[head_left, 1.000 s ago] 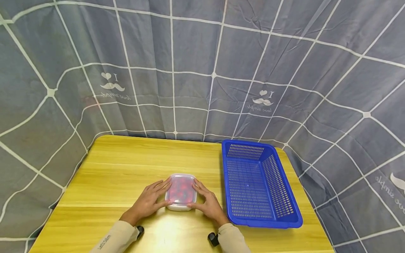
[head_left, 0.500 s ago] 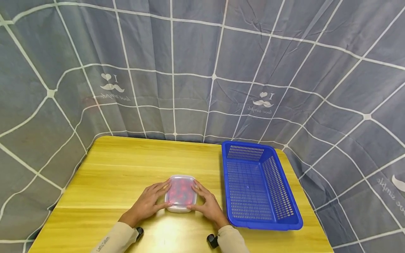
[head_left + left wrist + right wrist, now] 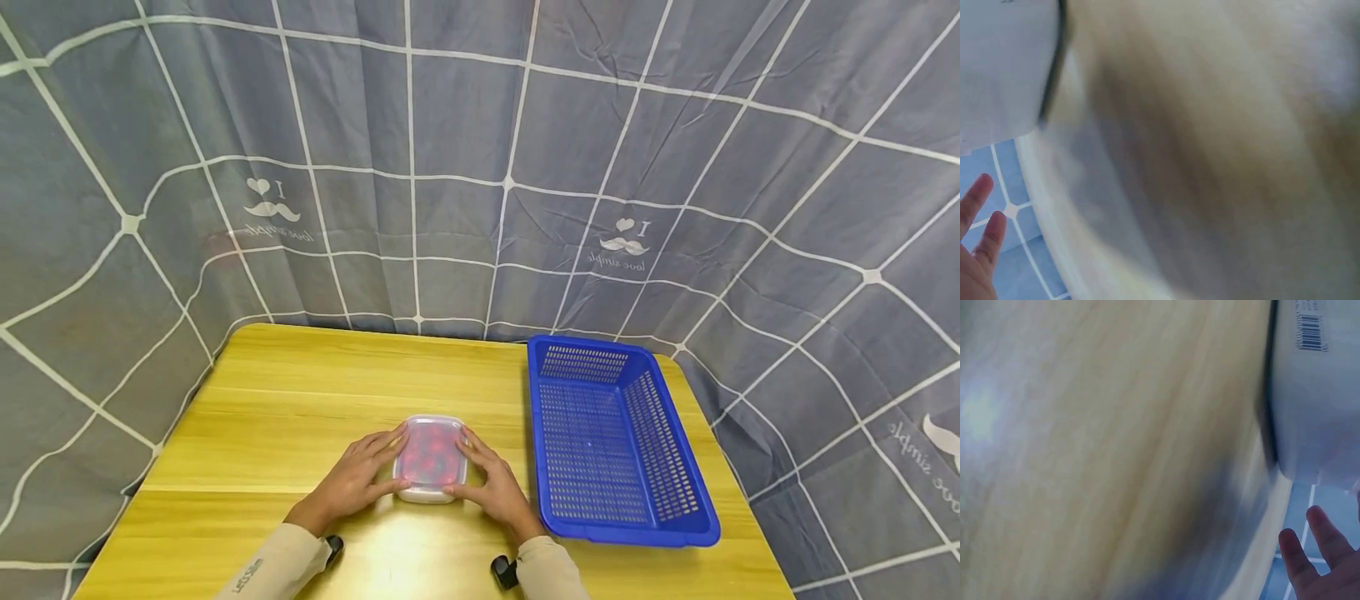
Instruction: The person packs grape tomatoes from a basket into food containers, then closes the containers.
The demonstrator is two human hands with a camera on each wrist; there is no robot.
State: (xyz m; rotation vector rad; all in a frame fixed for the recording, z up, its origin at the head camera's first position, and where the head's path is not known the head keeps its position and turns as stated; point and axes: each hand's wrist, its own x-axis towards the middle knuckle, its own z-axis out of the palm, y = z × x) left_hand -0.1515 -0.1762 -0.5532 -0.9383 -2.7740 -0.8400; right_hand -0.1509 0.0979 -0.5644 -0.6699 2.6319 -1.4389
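A squarish plastic food container (image 3: 431,452) with a translucent lid sits before me on the table, red pieces showing blurrily through the lid. From its left side my left hand (image 3: 354,477) holds it, thumb at the front corner, a finger along the lid's edge. My right hand (image 3: 497,485) mirrors this hold on the right side. The left wrist view catches the pale container wall (image 3: 1004,69) and two spread fingers (image 3: 974,203). A barcode marks the container wall (image 3: 1325,406) in the right wrist view, above two spread fingers (image 3: 1299,559).
To the right of the hands stands a blue plastic basket (image 3: 588,442) with slatted walls, nothing visible in it. The wooden table (image 3: 300,392) reaches back to a grey curtain (image 3: 457,208) with white lines, which surrounds the back and sides.
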